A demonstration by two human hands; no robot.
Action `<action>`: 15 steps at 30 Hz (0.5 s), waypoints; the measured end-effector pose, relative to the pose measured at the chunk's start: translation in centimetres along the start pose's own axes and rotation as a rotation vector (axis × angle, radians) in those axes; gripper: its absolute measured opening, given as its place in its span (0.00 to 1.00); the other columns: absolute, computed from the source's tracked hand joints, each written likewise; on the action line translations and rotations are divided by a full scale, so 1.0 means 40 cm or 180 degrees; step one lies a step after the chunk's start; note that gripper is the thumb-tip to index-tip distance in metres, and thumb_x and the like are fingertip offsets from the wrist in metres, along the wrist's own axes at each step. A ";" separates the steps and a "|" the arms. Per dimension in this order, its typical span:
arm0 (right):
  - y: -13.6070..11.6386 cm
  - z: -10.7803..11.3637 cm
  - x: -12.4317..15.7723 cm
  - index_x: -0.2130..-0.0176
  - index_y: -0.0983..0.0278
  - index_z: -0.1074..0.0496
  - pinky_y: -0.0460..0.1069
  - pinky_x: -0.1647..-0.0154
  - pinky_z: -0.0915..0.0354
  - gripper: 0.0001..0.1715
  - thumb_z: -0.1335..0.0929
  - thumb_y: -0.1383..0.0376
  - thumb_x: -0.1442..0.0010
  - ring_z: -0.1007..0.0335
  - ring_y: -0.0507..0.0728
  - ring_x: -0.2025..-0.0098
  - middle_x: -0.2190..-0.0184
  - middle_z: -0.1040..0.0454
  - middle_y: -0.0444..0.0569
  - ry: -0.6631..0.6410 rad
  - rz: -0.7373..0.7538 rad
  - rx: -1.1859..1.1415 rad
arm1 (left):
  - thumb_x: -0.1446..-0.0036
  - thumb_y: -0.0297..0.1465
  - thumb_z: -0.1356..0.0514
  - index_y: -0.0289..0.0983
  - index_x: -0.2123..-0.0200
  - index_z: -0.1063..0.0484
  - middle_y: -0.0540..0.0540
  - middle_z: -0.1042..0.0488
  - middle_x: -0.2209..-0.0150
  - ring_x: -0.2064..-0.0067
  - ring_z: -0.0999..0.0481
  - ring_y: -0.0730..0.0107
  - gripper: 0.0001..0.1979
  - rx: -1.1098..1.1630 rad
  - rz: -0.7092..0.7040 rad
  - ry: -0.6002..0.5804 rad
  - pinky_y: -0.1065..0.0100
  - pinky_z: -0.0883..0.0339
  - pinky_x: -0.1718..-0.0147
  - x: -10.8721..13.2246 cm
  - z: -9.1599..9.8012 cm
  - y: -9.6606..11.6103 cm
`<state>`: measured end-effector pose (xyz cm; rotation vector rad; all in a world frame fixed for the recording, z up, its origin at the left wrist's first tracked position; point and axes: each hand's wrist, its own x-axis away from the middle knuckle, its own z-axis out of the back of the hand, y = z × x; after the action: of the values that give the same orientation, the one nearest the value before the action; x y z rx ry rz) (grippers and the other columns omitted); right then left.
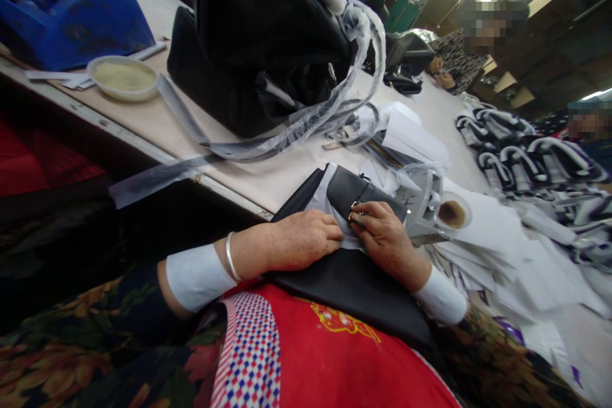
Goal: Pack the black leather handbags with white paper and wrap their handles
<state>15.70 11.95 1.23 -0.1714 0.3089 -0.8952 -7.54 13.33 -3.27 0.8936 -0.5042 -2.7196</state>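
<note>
A black leather bag (354,287) lies on my lap against the table edge. My left hand (296,241) presses white wrapping paper (321,199) onto the bag, fingers curled down. My right hand (385,233) pinches the metal buckle (354,211) of a black strap flap (351,190) at the bag's top. Both wrists wear white sleeve cuffs, and a silver bangle (230,256) sits on the left one.
A large black bag (258,32) with clear plastic-wrapped handles (368,44) stands on the table (157,121). A blue tape dispenser (71,13) and a shallow dish (123,76) sit far left. White paper sheets and a roll (452,213) lie right. Striped handles (530,153) pile beyond. Two other people sit far right.
</note>
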 end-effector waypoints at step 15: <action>0.018 -0.015 -0.012 0.59 0.64 0.22 0.62 0.49 0.29 0.10 0.35 0.70 0.33 0.29 0.63 0.52 0.56 0.23 0.56 -0.0015 0.0014 -0.0057 | 0.38 0.24 0.42 0.35 0.56 0.21 0.39 0.20 0.57 0.52 0.23 0.60 0.10 -0.0076 -0.0151 -0.0161 0.61 0.29 0.50 -0.005 0.003 0.000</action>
<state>15.73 12.77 0.54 -0.1893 0.3129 -0.8879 -7.45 13.42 -3.07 0.8434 -0.4649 -2.7911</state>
